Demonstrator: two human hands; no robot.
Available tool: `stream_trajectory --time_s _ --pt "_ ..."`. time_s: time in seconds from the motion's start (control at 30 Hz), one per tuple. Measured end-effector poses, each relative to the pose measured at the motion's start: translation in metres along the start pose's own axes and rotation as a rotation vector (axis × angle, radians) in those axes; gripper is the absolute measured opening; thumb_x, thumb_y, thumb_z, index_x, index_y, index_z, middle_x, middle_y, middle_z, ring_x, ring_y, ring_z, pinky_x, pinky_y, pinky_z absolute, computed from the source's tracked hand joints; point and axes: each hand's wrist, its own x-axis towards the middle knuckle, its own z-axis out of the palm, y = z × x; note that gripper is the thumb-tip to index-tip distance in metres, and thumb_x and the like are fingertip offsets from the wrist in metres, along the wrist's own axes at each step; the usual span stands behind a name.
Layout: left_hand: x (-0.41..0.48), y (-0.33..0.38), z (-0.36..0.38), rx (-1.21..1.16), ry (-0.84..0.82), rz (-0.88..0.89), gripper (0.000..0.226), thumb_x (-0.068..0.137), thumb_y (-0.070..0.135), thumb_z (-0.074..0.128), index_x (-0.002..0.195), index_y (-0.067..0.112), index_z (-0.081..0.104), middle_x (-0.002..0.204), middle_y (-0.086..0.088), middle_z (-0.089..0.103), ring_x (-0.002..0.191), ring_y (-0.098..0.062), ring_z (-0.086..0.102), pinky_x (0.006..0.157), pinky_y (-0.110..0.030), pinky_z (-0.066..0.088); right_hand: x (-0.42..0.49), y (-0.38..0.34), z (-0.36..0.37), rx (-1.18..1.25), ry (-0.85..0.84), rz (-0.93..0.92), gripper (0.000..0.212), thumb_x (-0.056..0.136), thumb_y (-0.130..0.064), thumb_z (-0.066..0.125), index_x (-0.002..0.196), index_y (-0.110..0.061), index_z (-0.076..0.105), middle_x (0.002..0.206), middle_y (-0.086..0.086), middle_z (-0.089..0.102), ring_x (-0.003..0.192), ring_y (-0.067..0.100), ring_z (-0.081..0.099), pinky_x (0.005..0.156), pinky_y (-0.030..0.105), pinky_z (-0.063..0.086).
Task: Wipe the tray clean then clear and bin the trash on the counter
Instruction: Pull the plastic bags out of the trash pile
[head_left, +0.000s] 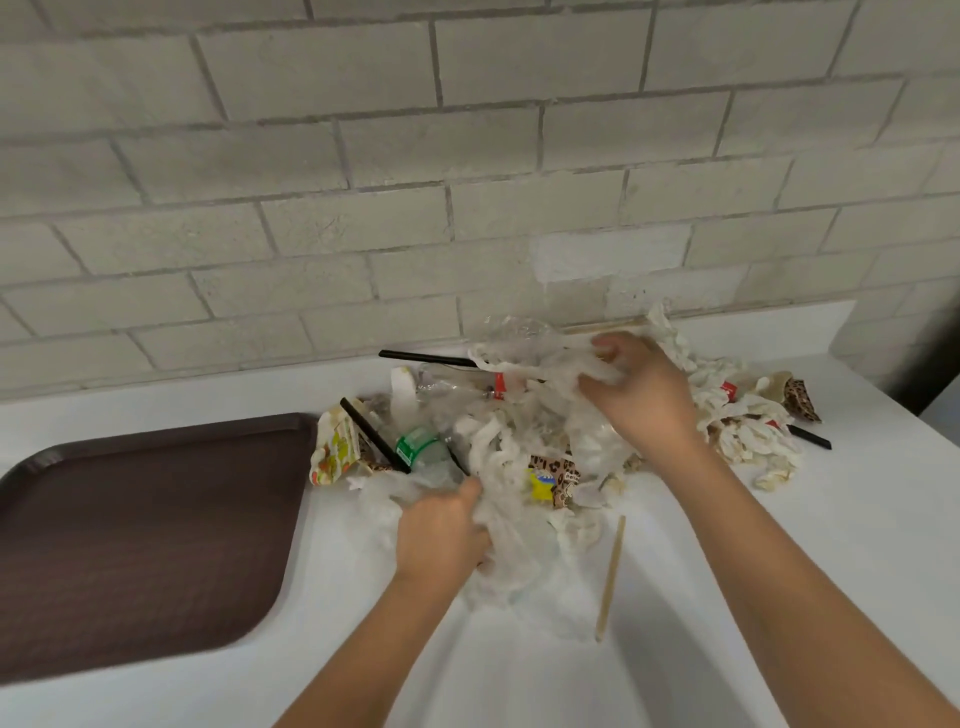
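**Both hands grab the trash**

The left hand (441, 527) and the right hand (641, 397) each curl tight round a crumpled white bunch of the trash pile (519, 441). I think this is to scoop it all up in 1 go. The pile sits by the back edge of the counter (519, 686). The brown tray (145, 519) lies bare at the left edge. The green label on the bottle (418, 447) is too blurry to read.

White counter (857, 519), brown tray (145, 535) at left, trash heap (519, 452) beside, possibly wooden stick (610, 577)
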Motion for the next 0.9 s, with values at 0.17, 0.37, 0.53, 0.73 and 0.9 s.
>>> stream_trajectory --time_s 0.17,0.37,0.53,0.73,0.9 --pt "0.0 -0.011 0.015 -0.269 0.128 0.182 0.03 0.057 0.007 0.068 0.087 0.013 0.069 0.087 0.003 0.05 0.079 -0.021 0.056 0.058 -0.024 0.037 0.068 -0.02 0.041 -0.123 -0.324 -0.052 0.077 0.077 -0.044 0.07 0.143 -0.026 0.034 0.14 0.004 0.044 0.119 0.025 0.053 0.092 0.032 0.044" --pt "-0.011 -0.022 0.007 -0.683 0.309 0.235 0.03 0.062 0.008 0.071 0.084 0.028 0.069 0.099 0.013 0.062 0.097 -0.001 0.051 0.082 -0.007 0.038 0.103 -0.012 0.083 -0.247 -0.483 -0.035 0.074 0.081 -0.033 0.07 0.144 -0.015 0.035 0.146 0.006 0.041 0.133 0.025 0.04 0.104 0.034 0.036" --pt "-0.018 -0.016 -0.037 -1.232 0.412 -0.23 0.029 0.063 0.01 0.043 0.083 0.02 0.061 0.066 0.007 0.06 0.059 -0.002 0.058 0.053 -0.01 0.044 0.11 -0.006 0.082 -0.135 -0.355 0.047 0.05 0.083 -0.03 0.06 0.13 -0.012 0.054 0.133 0.008 0.055 0.117 0.027 0.053 0.088 0.032 0.043" --pt "0.031 -0.024 -0.071 -1.121 0.318 -0.379 0.028 0.086 0.002 0.053 0.075 0.027 0.05 0.067 0.004 0.051 0.057 -0.004 0.048 0.046 -0.01 0.039 0.096 -0.022 0.018 0.248 0.016 0.022 0.025 0.08 -0.035 0.064 0.078 -0.015 0.051 0.083 -0.003 0.048 0.075 0.014 0.044 0.064 0.028 0.033" --pt "0.087 -0.034 -0.063 -0.744 0.023 -0.45 0.025 0.089 0.016 0.051 0.065 0.022 0.048 0.067 0.005 0.05 0.059 -0.007 0.044 0.052 -0.023 0.034 0.065 -0.033 -0.031 0.607 0.079 0.01 0.035 0.074 -0.021 0.069 0.07 -0.001 0.039 0.066 0.009 0.036 0.06 0.017 0.034 0.055 0.03 0.028"
